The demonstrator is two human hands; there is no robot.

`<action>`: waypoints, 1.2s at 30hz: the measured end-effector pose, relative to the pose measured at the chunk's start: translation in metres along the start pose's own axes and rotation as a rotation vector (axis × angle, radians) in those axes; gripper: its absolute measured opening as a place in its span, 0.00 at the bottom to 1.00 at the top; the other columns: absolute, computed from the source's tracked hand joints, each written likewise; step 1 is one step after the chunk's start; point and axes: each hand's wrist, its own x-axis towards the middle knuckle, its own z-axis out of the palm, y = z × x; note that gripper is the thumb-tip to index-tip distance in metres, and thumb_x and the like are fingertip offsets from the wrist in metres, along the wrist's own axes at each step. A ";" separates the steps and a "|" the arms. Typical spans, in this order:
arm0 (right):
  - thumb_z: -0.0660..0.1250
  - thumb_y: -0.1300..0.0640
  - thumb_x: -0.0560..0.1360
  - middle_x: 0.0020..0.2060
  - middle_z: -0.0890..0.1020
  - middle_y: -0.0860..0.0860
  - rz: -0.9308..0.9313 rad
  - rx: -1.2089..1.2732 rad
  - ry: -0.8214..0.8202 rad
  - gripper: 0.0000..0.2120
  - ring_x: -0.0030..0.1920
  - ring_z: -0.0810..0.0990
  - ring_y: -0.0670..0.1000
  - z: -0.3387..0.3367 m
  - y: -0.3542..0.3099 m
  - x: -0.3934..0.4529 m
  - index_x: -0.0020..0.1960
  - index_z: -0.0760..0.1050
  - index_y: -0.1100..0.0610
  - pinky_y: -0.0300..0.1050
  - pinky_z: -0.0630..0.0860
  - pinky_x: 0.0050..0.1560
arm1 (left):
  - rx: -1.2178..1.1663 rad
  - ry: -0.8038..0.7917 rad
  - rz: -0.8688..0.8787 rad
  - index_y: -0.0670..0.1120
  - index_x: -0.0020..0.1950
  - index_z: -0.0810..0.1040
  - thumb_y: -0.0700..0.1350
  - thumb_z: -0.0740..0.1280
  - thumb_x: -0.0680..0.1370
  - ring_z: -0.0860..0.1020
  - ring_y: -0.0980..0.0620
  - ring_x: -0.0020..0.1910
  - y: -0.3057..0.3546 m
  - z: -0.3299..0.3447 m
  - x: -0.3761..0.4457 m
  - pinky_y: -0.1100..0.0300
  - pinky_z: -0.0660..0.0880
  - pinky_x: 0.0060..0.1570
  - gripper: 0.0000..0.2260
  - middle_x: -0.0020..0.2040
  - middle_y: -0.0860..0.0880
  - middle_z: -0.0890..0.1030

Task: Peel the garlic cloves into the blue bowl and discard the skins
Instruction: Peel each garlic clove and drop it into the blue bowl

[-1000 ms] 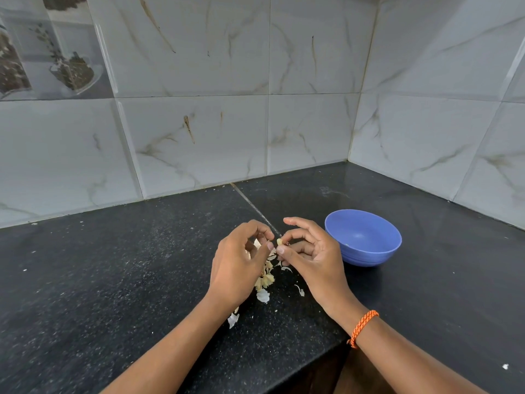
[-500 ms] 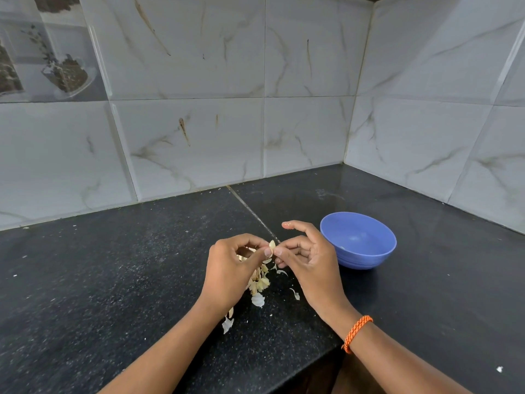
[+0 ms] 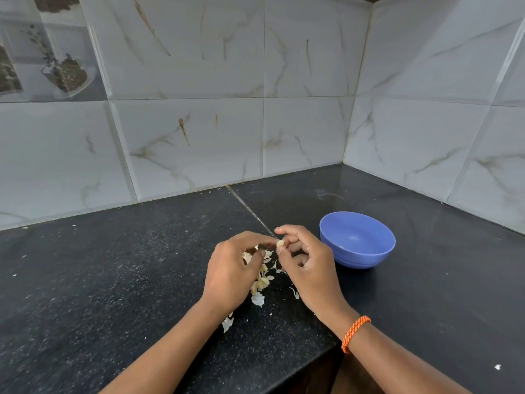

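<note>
Pale garlic clove [image 3: 280,243] pinched by curled right hand [image 3: 308,268].

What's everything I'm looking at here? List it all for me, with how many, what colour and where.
blue bowl: one, blue, on the counter just right of the hands; a small pale bit lies inside.
garlic clove: one, pale cream, pinched at the right hand's fingertips.
garlic skins: a scattered pile, white and cream, on the counter under and between the hands; count unclear.
counter: one, black speckled stone, filling the lower view.
wall tiles: many, white with brown marbling, behind and to the right; one at top left bears a printed picture.
bracelet: one, orange braided cord, on the right wrist.
left hand: one, fingers curled, holding pale garlic pieces.
right hand: one, pinching the clove.
</note>
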 end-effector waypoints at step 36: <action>0.74 0.46 0.80 0.46 0.80 0.42 -0.054 -0.637 -0.548 0.06 0.44 0.77 0.44 0.011 -0.027 0.007 0.54 0.85 0.45 0.42 0.70 0.39 | 0.301 -0.376 -0.130 0.55 0.43 0.87 0.44 0.82 0.74 0.80 0.63 0.40 -0.045 -0.046 0.019 0.63 0.71 0.42 0.07 0.45 0.60 0.85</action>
